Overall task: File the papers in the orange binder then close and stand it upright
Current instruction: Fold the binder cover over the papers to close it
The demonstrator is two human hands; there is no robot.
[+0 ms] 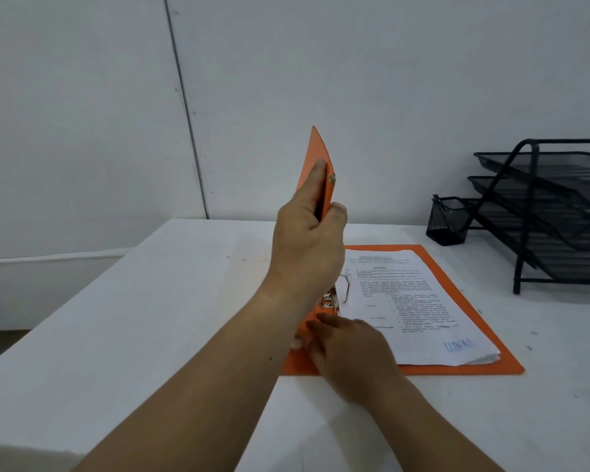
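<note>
A white table (pixel 133 335) meets a grey panelled wall (pixel 355 97). The right hand (pixel 351 356) presses flat on the open orange cardboard binder (pixel 474 335) holding printed white papers (pixel 419 311); the left hand (pixel 307 247) pinches its raised cover. Black mesh trays (pixel 559 212) stand far right.

White bench (pixel 150 335) is standing against a pale wall, its top a bit speckled with small marks. Orange binder (pixel 474 367) is lying open on it near the middle, back cover flat on the surface, front cover sticking up on edge. Printed papers (pixel 416 311) are sitting in the binder, not touching the bench. Black mesh pen cup (pixel 448 221) is standing far right, just beside a black mesh tiered tray rack (pixel 559 212) at the right edge.
</note>
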